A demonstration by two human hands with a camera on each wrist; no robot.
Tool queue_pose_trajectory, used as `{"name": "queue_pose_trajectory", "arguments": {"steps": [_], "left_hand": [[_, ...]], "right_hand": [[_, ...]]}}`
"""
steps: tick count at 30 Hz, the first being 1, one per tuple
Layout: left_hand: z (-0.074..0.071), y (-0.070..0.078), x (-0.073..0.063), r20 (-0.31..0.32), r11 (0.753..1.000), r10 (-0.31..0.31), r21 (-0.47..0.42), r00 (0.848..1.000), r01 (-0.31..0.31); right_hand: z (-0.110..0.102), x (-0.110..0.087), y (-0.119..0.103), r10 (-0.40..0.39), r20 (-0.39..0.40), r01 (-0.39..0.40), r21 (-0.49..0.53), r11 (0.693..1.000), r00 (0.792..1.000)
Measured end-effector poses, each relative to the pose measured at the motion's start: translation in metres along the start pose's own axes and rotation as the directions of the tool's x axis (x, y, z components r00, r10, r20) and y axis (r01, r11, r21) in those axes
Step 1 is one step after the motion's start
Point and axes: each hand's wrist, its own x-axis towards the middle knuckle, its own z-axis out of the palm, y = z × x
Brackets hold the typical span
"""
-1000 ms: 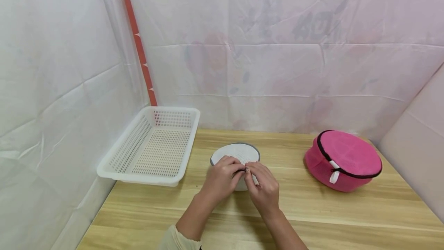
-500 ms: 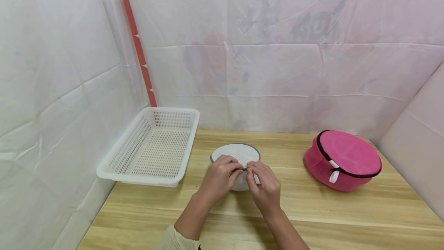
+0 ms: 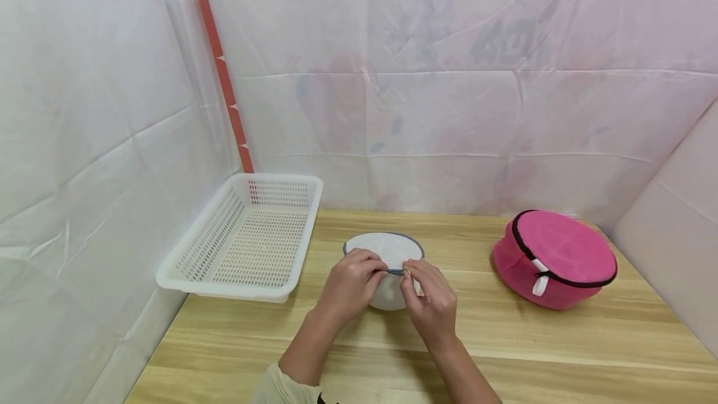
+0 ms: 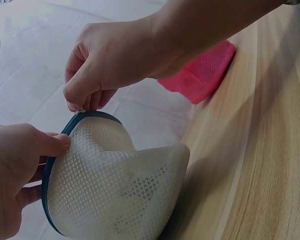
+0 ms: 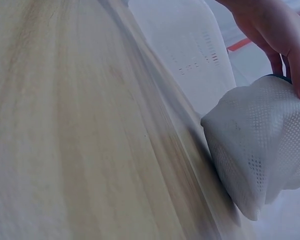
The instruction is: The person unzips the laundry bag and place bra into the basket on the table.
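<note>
A round white mesh laundry bag [image 3: 387, 244] with a blue-grey zipper around its top stands on the table between my hands. My left hand [image 3: 349, 284] pinches the zippered rim on the near side, thumb on the mesh in the left wrist view. Just to its right, my right hand [image 3: 434, 304] pinches the small zipper pull [image 4: 80, 111] at the rim, its fingertips largely covering the pull. Below the rim the soft mesh wall [image 4: 105, 185] sags and folds inward. In the right wrist view the bag [image 5: 260, 140] hangs under the left hand's fingers.
At the left stands a white plastic basket [image 3: 307, 248] with slotted walls. A pink mesh bag [image 3: 566, 248] with a black zipper and white tab sits at the right. Both rest on the wooden table [image 3: 561, 354], which white sheeting [image 3: 449, 111] encloses.
My right hand has moved slightly right along the rim with the zipper pull, and my left hand slightly left. More of the blue-grey edge shows between them. The bag has shifted a little right.
</note>
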Motion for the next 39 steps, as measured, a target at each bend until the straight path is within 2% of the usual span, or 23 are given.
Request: {"name": "queue_pose_trajectory", "arguments": {"steps": [7,12,17,26,34,39], "left_hand": [[-0.002,-0.005,0.000,-0.016,1.000,-0.027,0.000,0.999,0.027],[-0.003,-0.007,0.000,-0.005,0.999,-0.050,-0.012,0.999,0.050],[-0.004,-0.009,-0.001,-0.022,0.998,-0.061,-0.033,0.998,0.060],[0.001,-0.008,0.000,-0.059,0.999,-0.015,-0.036,0.998,0.013],[0.004,0.001,0.000,-0.042,1.000,0.010,-0.026,0.999,-0.011],[0.009,0.005,-0.001,-0.056,0.999,0.039,-0.013,0.998,-0.040]], "right_hand": [[-0.001,-0.001,0.003,0.009,-0.028,-0.009,0.008,1.000,1.000],[0.000,-0.001,0.003,0.002,-0.020,-0.001,0.024,1.000,1.000],[0.000,-0.002,0.001,-0.018,-0.008,0.018,0.039,0.999,1.000],[0.002,-0.001,0.000,-0.018,-0.004,0.019,0.040,0.999,1.000],[0.004,-0.001,0.000,-0.032,-0.008,0.032,0.052,0.998,0.999],[0.004,-0.001,-0.003,-0.052,-0.007,0.053,0.053,0.997,0.999]]}}
